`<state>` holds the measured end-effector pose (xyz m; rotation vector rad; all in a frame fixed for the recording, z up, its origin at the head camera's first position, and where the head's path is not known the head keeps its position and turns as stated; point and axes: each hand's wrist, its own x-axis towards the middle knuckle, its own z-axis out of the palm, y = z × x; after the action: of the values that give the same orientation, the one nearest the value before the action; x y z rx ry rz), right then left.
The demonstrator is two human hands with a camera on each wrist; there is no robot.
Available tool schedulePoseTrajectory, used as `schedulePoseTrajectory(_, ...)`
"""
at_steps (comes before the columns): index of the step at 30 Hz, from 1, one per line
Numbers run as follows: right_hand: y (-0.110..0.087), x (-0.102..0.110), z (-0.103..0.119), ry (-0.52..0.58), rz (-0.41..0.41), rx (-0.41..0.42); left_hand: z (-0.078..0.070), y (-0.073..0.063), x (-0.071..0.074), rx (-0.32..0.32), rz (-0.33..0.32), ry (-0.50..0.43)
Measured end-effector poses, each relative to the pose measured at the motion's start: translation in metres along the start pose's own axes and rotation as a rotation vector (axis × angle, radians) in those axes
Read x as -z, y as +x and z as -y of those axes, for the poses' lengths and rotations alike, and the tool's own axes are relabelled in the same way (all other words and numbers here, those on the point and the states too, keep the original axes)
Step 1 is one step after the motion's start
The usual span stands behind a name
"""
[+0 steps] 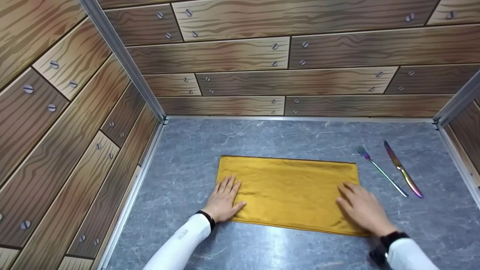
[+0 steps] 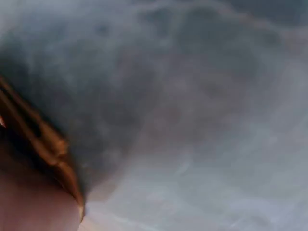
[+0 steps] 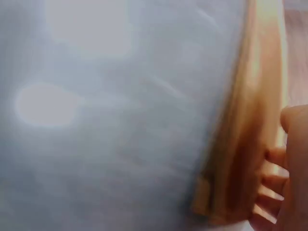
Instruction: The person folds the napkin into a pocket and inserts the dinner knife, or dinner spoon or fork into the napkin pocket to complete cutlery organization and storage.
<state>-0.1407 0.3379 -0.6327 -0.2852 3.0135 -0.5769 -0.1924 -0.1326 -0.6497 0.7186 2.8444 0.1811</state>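
Observation:
A folded gold satin cloth (image 1: 288, 191) lies as a wide rectangle on the grey marbled tabletop. My left hand (image 1: 223, 200) rests on its left end with the fingers straight and a little spread. Over its right end is my right hand (image 1: 363, 208), fingers stretched to the left and touching the fabric. The left wrist view catches stacked folds of the cloth (image 2: 57, 149) at the left edge, beside part of the hand (image 2: 33, 207). Blurred in the right wrist view, the cloth (image 3: 257, 91) runs down beside the fingers of the right hand (image 3: 293, 178).
To the right of the cloth lie an iridescent fork (image 1: 382, 170) and a matching table knife (image 1: 403, 170), both slanted. Wood-patterned panels (image 1: 240, 56) wall in the back and sides, with metal strips (image 1: 300, 119) along the tabletop's edges (image 1: 262, 129).

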Motion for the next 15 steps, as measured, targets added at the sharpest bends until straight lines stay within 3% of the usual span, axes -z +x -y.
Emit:
schedulePoseTrajectory(5, 0.029, 0.025, -0.017, 0.317, -0.043, -0.088, -0.014, 0.007, 0.025, 0.054, 0.045, 0.076)
schedulePoseTrajectory(8, 0.045, 0.036, -0.029, 0.430, -0.097, -0.188, -0.029, 0.015, 0.040, 0.051, 0.037, 0.178)
schedulePoseTrajectory(12, 0.063, 0.044, -0.042, 0.423, -0.118, -0.279, -0.061, 0.028, 0.046, -0.076, -0.063, 0.320)
schedulePoseTrajectory(15, 0.072, 0.049, -0.047, 0.419, -0.051, -0.323, -0.100, 0.032, 0.047, -0.226, -0.146, 0.322)
